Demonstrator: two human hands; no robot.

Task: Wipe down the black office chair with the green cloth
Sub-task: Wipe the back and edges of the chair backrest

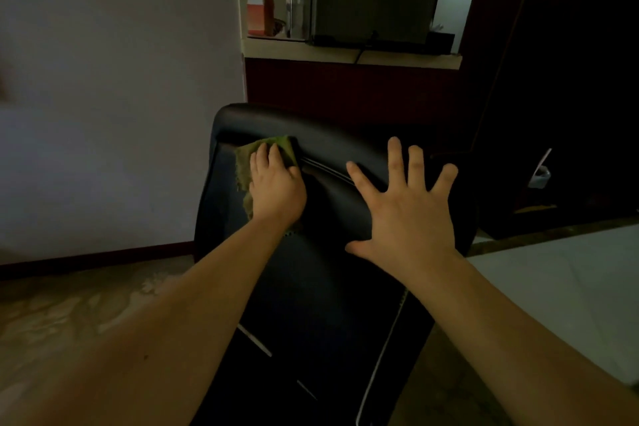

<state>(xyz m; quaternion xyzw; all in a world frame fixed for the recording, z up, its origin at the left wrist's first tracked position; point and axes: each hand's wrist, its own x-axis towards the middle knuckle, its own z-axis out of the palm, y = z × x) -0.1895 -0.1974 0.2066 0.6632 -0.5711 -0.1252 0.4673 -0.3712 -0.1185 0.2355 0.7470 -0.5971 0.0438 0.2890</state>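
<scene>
Cloth [246, 162] under left hand [276, 192] on chair back [311, 287], right hand [411, 218] to its right

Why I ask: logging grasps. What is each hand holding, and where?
Left hand presses the green cloth, at its middle, against the black office chair; right hand, spread, grips nothing.

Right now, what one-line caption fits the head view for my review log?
Left hand presses a green cloth against the black office chair's backrest while the right hand, fingers spread, rests on it.

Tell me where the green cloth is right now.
In the head view, the green cloth is pressed under the left hand against the upper left of the black chair, just below its top edge; the right hand lies spread to its right.
</scene>
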